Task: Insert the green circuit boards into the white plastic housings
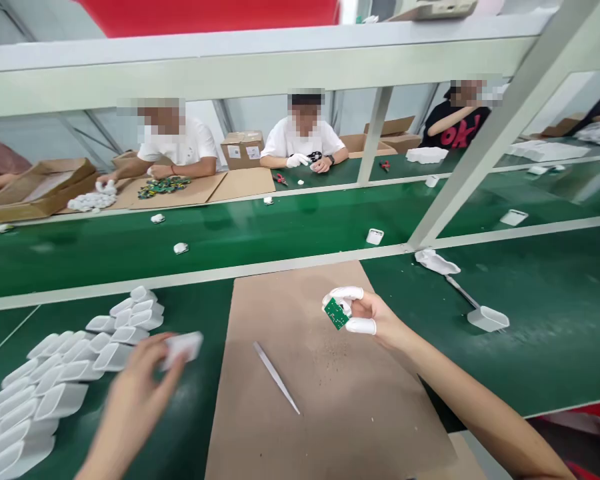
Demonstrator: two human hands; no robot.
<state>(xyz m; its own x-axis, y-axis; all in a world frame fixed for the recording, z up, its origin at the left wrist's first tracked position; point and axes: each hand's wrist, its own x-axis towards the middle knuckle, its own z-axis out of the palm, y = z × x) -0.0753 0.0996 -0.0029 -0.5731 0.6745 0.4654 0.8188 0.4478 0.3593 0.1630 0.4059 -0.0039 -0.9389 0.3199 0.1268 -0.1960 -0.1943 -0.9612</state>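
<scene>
In the head view, lower left, the left hand [143,370] has its grip closed on a blurred white cup [187,347]; right of centre, the right hand [367,313] pinches a green board [337,315], far side hidden. Left-edge cups [63,401] are cut off.

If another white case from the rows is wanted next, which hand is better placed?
Probably the left hand: it is beside the rows of white cases, though it holds a blurred white piece. The right hand is farther off, over the cardboard, holding a green circuit board.
</scene>
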